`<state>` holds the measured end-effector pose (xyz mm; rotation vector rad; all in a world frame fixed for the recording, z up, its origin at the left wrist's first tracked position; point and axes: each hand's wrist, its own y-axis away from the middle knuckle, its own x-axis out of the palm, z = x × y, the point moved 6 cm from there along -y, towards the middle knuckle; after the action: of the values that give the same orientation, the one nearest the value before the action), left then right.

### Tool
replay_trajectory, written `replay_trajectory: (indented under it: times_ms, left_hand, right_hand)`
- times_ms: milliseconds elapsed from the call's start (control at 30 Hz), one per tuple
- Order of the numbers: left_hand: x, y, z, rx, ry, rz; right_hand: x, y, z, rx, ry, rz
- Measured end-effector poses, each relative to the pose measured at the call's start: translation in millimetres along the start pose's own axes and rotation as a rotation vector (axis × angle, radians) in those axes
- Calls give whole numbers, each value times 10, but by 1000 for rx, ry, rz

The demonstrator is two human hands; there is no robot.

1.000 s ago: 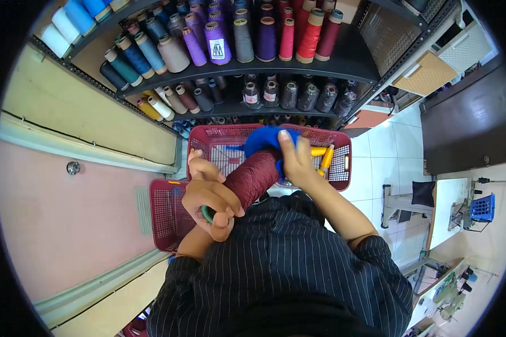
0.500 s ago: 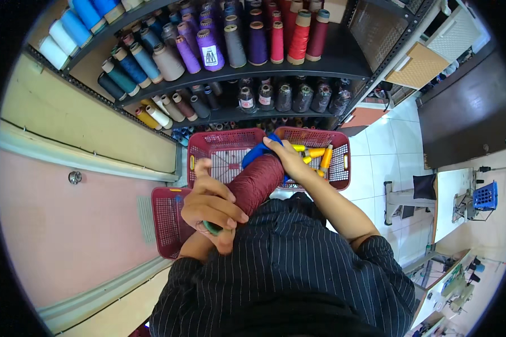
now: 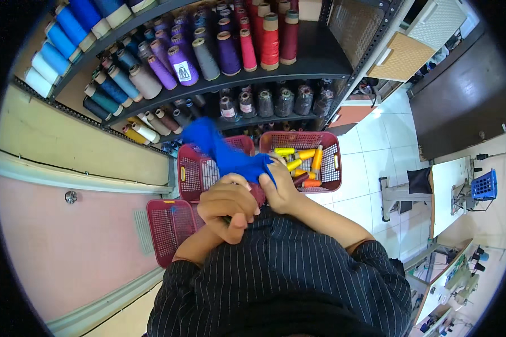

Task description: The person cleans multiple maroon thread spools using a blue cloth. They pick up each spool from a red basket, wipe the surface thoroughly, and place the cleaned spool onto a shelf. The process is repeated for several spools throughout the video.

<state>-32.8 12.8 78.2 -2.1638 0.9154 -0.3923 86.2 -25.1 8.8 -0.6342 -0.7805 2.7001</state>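
In front of my chest, my left hand is closed around a maroon thread cone. Most of the cone is hidden by my fingers and a cloth. My right hand grips the bright blue cloth against the cone's upper part. The cloth's free end flares out to the upper left and is blurred by motion. Beyond my hands, the right maroon basket contains several yellow and orange thread cones and a dark red one. The left maroon basket stands beside it, partly covered by the cloth.
A dark metal shelf ahead carries rows of coloured thread cones. Another maroon basket sits at my left, near a pink wall. Sewing tables line the right side, past the white tiled floor.
The blue cloth has come over the maroon cone and swung up to the left. My right hand has moved nearer my left hand. The view has shifted slightly.
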Motion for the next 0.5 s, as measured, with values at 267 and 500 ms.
replay_trajectory:
  times_ms: [267,500]
  left_hand:
    - [574,-311,228,12,81,53]
    - [1299,-594,338,68,16,129]
  right_hand:
    - [-1072,228,-914,492,-170,-317]
    - [-1243,116,-703,78,-20,184]
